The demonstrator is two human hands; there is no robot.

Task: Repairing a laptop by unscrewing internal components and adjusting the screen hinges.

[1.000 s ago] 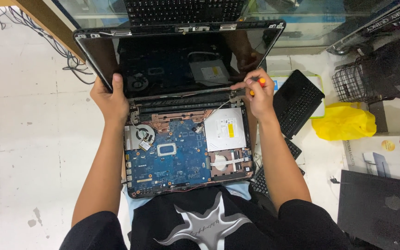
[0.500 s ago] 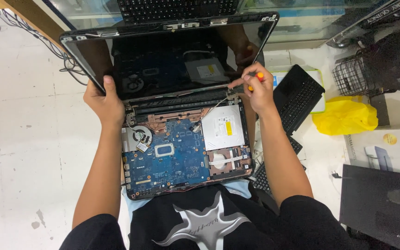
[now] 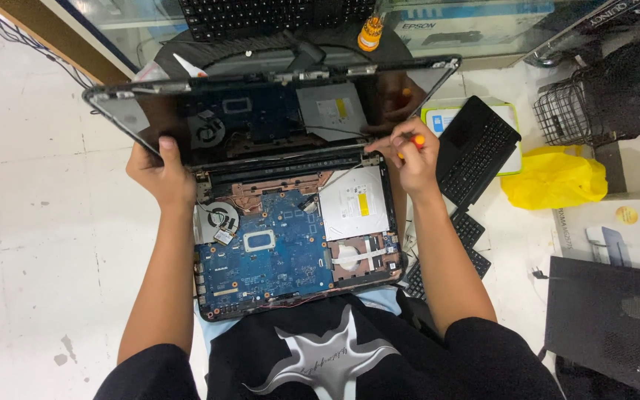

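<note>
An opened laptop rests on my lap, its blue motherboard (image 3: 268,252), fan (image 3: 221,219) and silver optical drive (image 3: 353,204) bare. My left hand (image 3: 161,174) grips the lower left edge of the raised glossy screen (image 3: 261,118), thumb on the glass. My right hand (image 3: 409,159) holds a small orange-handled screwdriver (image 3: 416,141), its tip down at the right hinge of the laptop.
Black keyboards (image 3: 475,152) lie on the floor to my right, with a yellow plastic bag (image 3: 553,181), a wire basket (image 3: 568,111) and a printer box (image 3: 624,226). Another keyboard (image 3: 275,15) and an orange bit holder (image 3: 369,33) sit beyond the screen. Cables (image 3: 31,44) trail top left.
The view has shifted so the laptop sits lower in frame. My right hand stays at the right hinge with the screwdriver; my left hand keeps hold of the screen's edge.
</note>
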